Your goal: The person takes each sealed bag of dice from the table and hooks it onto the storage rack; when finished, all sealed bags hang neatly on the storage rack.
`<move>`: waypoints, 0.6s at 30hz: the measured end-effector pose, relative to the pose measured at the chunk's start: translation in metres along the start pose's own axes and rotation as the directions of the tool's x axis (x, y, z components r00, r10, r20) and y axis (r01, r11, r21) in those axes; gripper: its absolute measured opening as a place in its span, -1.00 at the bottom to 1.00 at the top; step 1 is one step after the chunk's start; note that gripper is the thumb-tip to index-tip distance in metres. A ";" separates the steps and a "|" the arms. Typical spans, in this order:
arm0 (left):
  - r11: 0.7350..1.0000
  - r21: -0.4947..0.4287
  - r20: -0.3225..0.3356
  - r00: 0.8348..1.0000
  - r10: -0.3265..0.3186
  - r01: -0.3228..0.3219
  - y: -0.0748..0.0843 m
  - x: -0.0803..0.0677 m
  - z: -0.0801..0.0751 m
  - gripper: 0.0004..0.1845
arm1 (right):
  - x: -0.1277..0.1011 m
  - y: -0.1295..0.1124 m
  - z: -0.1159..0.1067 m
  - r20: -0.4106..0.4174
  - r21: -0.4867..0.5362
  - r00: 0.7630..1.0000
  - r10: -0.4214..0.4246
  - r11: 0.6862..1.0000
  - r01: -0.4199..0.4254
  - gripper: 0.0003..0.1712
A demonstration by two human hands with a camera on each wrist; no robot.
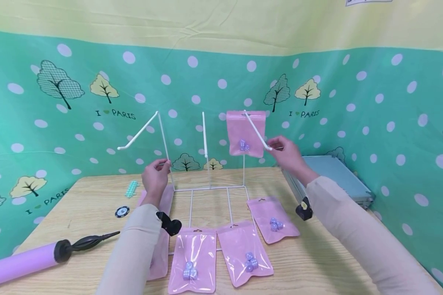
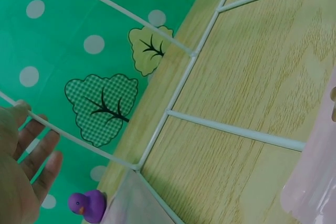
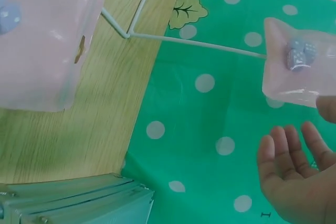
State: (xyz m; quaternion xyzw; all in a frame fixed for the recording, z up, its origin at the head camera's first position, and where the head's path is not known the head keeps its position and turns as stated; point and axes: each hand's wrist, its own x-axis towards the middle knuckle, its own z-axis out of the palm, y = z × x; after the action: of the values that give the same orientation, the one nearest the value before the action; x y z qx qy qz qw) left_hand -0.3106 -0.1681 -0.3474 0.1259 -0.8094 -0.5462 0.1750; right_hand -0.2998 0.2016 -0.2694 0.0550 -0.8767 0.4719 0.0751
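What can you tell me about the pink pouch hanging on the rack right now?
The hanging pink pouch is a glossy, translucent plastic bag with small pale-blue dice at its bottom. It hangs upright by its top from the right hook of the white wire rack, above the table. The right hand holds that hook's tip, not the pouch.

Both arms are reaching forward in pale sleeves, raised above the surface. Left hand is curling its fingers loosely, back toward the camera. Right hand is pinching with fingers half bent, palm leftward.
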 end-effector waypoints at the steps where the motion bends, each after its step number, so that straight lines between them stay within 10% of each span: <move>1: 1.000 -0.002 0.001 1.000 -0.001 0.001 0.000 0.000 0.000 -0.66 | -0.003 0.001 -0.002 0.019 -0.011 1.000 -0.001 1.000 0.001 -0.59; 18: 1.000 0.012 0.013 1.000 -0.020 0.019 0.003 -0.001 -0.002 -0.64 | -0.049 0.038 -0.025 0.294 -0.122 0.955 -0.040 0.989 0.078 -0.40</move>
State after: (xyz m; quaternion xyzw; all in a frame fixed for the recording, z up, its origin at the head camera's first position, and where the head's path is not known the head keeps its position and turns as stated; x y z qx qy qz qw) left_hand -0.3094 -0.1684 -0.3444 0.1313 -0.8127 -0.5437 0.1636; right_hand -0.2566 0.2447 -0.2962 0.1449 -0.9055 0.3972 -0.0370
